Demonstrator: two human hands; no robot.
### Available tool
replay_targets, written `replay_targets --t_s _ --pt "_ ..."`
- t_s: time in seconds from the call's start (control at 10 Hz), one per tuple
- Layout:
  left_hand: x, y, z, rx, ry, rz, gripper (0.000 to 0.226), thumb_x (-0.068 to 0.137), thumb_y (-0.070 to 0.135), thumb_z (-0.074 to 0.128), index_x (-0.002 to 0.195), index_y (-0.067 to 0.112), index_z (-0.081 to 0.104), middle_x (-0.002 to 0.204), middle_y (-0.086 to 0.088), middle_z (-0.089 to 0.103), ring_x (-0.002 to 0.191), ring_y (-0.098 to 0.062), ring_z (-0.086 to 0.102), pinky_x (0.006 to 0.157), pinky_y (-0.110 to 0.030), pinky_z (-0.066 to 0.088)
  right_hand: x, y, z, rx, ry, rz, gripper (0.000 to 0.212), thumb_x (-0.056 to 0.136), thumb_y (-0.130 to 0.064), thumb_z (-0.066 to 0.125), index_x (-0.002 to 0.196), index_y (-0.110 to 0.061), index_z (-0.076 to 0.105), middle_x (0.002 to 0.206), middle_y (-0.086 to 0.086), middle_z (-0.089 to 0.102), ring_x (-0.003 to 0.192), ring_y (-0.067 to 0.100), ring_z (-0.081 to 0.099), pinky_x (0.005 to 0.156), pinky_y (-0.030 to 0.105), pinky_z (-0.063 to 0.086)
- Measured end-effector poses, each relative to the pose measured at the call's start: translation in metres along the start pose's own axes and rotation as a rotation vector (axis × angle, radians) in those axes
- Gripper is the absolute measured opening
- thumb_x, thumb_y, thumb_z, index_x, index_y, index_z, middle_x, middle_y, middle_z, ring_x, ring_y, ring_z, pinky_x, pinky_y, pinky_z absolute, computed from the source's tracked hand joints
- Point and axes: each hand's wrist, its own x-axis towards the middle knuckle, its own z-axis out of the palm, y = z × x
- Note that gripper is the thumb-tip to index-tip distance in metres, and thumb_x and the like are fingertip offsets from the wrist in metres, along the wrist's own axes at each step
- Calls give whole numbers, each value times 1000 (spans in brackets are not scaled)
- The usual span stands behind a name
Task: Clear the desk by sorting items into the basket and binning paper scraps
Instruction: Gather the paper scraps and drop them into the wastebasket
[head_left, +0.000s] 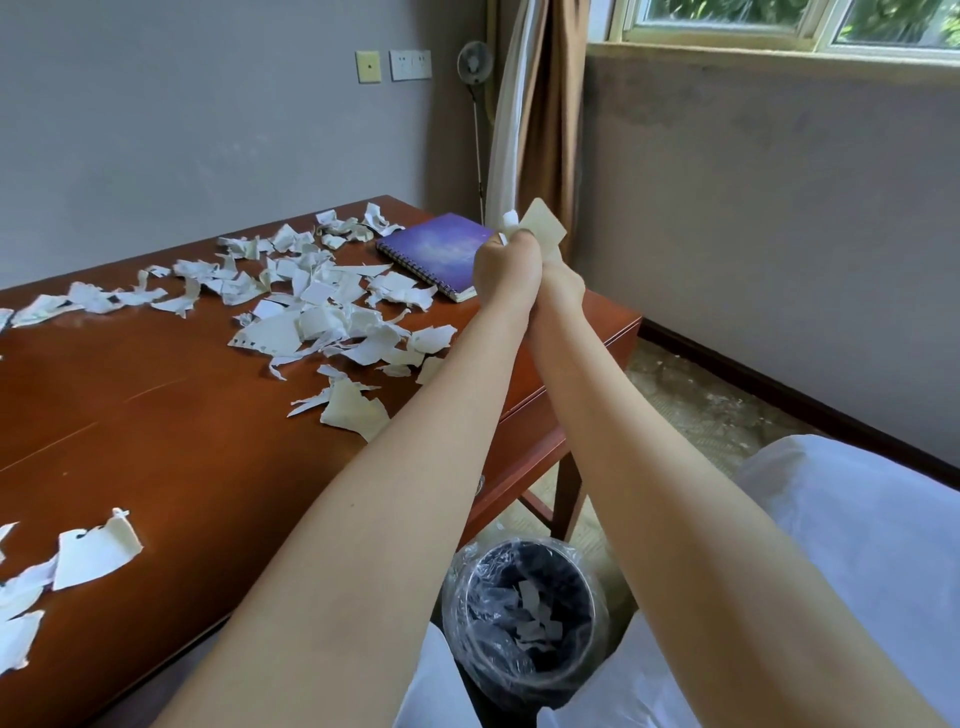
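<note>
Left hand (505, 271) and right hand (563, 285), pressed together at arm's length, clutch torn cream paper scraps (540, 227) above the red-brown wooden desk (156, 415) corner. The black, plastic-lined round bin (569, 574) stands on the floor far below, back toward the person's lap.

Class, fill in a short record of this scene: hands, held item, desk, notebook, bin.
left hand: grips paper scraps, pressed against right hand
right hand: grips the same paper scraps
desk: brown wood, strewn with torn paper
notebook: purple, spiral-bound, closed, at desk's far end
bin: on floor beside desk, plastic-lined, holds a few binned scraps
</note>
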Motion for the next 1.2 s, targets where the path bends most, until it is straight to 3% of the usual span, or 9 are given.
replay_targets --t_s 0.2,0.4,0.5,0.6,0.7,0.8,0.9,1.0,1.2 --pt "-25 0 33 -30 -90 -20 38 99 25 37 128 5 51 129 -11 58 118 -28 54 85 -28 41 -20 -18 -39 309 101 -55 34 98 -2 34 67 -9 45 69 6 47 62 17 44 55 22 34" --pt "-66 -19 71 -110 -240 -57 33 97 22 41 124 9 55 122 -8 63 107 -25 60 77 -23 41 -24 -14 -99 220 245 -112 27 91 1 43 68 -10 52 69 3 53 60 16 49 50 19 41" --pt "-74 -39 84 -86 -284 -91 28 97 22 41 115 8 57 116 -9 64 92 -25 58 73 -26 45 -28 -4 -118 252 325 -103 19 86 4 47 78 -9 59 71 2 57 60 16 52 52 21 40" --pt "-73 -60 92 -73 -282 -112 24 95 18 42 112 10 56 113 -8 64 97 -26 59 83 -29 46 -27 11 -132 142 366 -88 25 87 4 50 68 -11 55 65 -1 54 52 11 48 42 13 39" --pt "-72 -77 93 -82 -285 -136 23 94 14 42 108 8 59 94 -1 60 89 -21 56 75 -26 44 -22 27 -140 97 371 -87 30 87 5 49 63 -12 52 63 -1 52 53 11 47 48 17 39" --pt "-71 -95 94 -74 -272 -162 18 94 12 42 78 13 52 79 2 57 84 -21 55 69 -26 45 -12 45 -147 102 351 -37 30 92 2 41 68 -13 50 67 0 51 64 16 50 50 20 38" --pt "-67 -124 94 -10 -263 -187 10 91 14 44 92 16 53 97 -4 64 94 -26 61 85 -32 50 -7 70 -156 60 376 -22 31 91 3 42 65 -12 48 63 0 49 58 13 48 46 17 39" --pt "-62 -160 90 72 -253 -219 18 90 18 44 102 12 55 109 -7 65 99 -28 62 90 -35 50 -7 102 -164 73 412 34 35 89 8 42 59 -10 45 41 -6 48 37 6 44 39 13 34" --pt "-50 -222 76 196 -308 -300 28 94 14 40 118 10 55 86 1 54 91 -22 53 85 -32 45 11 163 -178 239 438 184 33 95 4 35 69 -10 51 65 4 50 59 14 49 51 19 40"
